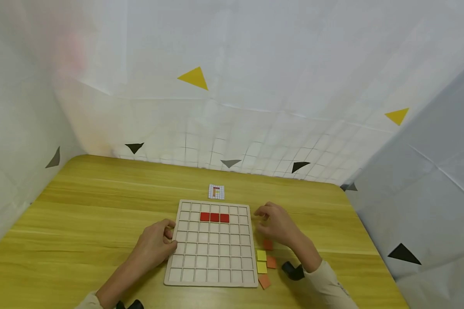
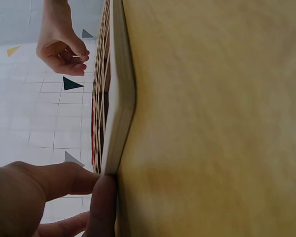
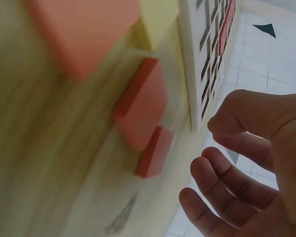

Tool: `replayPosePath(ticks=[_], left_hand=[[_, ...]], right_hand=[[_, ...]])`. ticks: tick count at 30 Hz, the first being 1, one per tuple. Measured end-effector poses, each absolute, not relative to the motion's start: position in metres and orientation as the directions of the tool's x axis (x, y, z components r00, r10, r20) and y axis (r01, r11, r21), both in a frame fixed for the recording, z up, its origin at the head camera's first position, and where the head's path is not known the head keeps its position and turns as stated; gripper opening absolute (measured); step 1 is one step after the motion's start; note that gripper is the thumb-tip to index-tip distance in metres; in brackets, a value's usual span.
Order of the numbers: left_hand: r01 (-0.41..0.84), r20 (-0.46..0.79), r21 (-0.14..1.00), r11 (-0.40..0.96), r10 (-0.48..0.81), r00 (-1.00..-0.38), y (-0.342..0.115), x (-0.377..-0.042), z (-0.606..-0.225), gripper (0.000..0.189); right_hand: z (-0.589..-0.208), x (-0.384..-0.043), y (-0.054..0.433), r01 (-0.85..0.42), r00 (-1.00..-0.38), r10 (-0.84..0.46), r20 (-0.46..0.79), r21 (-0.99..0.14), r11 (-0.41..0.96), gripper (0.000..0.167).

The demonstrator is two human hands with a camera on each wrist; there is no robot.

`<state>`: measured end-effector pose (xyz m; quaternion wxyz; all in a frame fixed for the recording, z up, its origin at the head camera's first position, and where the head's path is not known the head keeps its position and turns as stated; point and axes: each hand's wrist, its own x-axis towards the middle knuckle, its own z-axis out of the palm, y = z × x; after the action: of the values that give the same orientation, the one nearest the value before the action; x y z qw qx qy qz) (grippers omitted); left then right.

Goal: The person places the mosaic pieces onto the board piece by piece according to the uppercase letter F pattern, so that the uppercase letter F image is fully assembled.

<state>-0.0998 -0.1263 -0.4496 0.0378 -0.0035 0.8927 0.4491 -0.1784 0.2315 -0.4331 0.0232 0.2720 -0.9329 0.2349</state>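
A wooden grid board lies flat on the table, with three red square tiles side by side in a row near its far end. My left hand is at the board's left edge; in the left wrist view its thumb and a finger pinch the rim. Past the board's right edge, my right hand hovers with fingers loosely bent and apart from the thumb. Nothing shows between them. Nearest to it lies an orange tile. In the right wrist view several orange tiles sit below the fingers.
Two yellow tiles and more orange tiles lie along the board's right side. A small card with a coloured grid pattern rests beyond the far edge. White sheets with triangles surround the wooden table.
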Motion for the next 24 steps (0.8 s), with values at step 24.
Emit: replayPosePath(ticks=[24], left_hand=[[-0.049, -0.079, 0.800, 0.597, 0.024, -0.997, -0.126, -0.100, -0.450, 0.041]], right_hand=[[-0.446, -0.165, 0.265, -0.523, -0.844, -0.520, 0.130, -0.414, 0.745, 0.032]])
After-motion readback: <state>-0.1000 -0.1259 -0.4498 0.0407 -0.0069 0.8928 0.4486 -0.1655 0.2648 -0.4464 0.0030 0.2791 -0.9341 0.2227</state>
